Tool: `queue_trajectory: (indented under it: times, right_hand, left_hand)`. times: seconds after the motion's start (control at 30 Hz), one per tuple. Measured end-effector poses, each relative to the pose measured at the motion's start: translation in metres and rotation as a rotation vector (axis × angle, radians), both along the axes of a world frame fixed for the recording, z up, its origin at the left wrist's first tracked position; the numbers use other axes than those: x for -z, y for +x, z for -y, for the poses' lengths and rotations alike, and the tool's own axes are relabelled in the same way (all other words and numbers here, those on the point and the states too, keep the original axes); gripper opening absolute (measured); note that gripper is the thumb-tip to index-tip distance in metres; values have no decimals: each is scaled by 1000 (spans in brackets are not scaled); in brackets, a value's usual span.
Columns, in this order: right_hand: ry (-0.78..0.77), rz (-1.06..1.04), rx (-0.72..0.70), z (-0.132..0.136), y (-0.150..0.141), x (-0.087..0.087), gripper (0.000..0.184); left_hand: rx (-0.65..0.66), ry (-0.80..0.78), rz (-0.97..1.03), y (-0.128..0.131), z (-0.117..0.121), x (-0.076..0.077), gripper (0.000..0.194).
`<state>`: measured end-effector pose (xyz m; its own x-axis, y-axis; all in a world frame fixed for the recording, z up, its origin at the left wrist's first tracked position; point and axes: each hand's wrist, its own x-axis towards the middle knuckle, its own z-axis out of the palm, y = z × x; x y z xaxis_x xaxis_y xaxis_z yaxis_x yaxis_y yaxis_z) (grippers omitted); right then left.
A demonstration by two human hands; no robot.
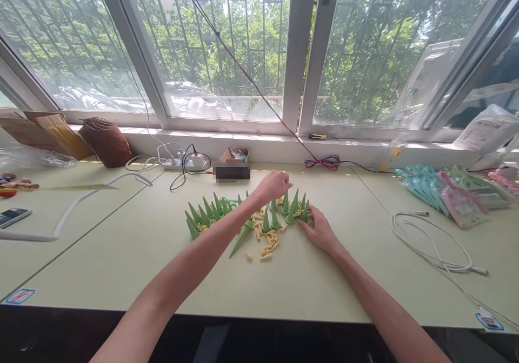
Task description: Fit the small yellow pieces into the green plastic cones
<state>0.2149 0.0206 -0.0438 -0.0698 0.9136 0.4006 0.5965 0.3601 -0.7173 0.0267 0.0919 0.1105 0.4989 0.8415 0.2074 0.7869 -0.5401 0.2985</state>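
Pointed green cones point(266, 221) stand clustered, one lying on its side; small yellowish pegs point(275, 242) lie scattered among them.

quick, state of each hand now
Left hand: curled; whether it holds anything can't be told.
Right hand: at a green cone; grip can't be told.

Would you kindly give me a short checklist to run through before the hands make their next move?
1. Right hand at the rightmost green cone: ok, close beside it; firm grip, cannot tell.
2. Left hand contents: cannot tell; its fingers are curled and largely hidden.
3. All green cones upright: not ok; many stand, but one long green cone lies on the table.
4. Small yellow pieces gathered together: not ok; several lie loose in front of the cones.
5. White cable clear of both hands: ok, it lies apart, off to the right.
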Motion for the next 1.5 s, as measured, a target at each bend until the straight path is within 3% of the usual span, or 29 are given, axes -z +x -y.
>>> queue_trajectory:
  times: [0.13, 0.27, 0.5, 0.63, 0.73, 0.83, 0.93, 1.0, 1.07, 1.17, 1.27, 1.37, 1.5]
  right_hand:
    - [12, 9, 15, 1, 0, 0, 51]
    - [25, 27, 24, 1, 0, 1, 50]
    - [40, 1, 21, -1, 0, 1, 51]
    - [40, -8, 15, 1, 0, 1, 54]
    - [23, -24, 17, 2, 0, 2, 60]
    - [30, -21, 76, 7, 2, -4, 70]
    - [240, -2, 207, 17, 1, -22, 74]
    - [450, -23, 296, 27, -6, -38, 61]
    - [626, -66, 338, 39, -19, -50, 41]
    - [628, -40, 166, 53, -49, -54, 17]
    - [568, 102, -71, 59, -77, -48, 17]
    - [518, 212, 7, 57, -92, -48, 28]
    - [432, 335, 100, 46, -97, -62, 36]
  left_hand:
    - [-105, -29, -66, -10, -3, -4, 18]
    - [-94, -116, -110, -12, -8, 2, 6]
    - [-15, -130, -77, -4, -13, 8, 9]
    - [15, -109, -45, -13, -14, -5, 21]
    - [2, -55, 12, -37, -3, -28, 28]
    - [-36, 136, 157, -77, 26, -51, 27]
    - [-190, 298, 355, -123, 72, -57, 26]
    - [-323, 385, 433, -149, 104, -43, 25]
    - [-376, 366, 474, -167, 129, -16, 24]
    - [-255, 149, 360, -173, 148, 34, 28]
    - [-177, 83, 263, -158, 146, 71, 26]
    - [-170, 70, 156, -134, 134, 84, 30]
    - [-218, -24, -23, -112, 120, 81, 39]
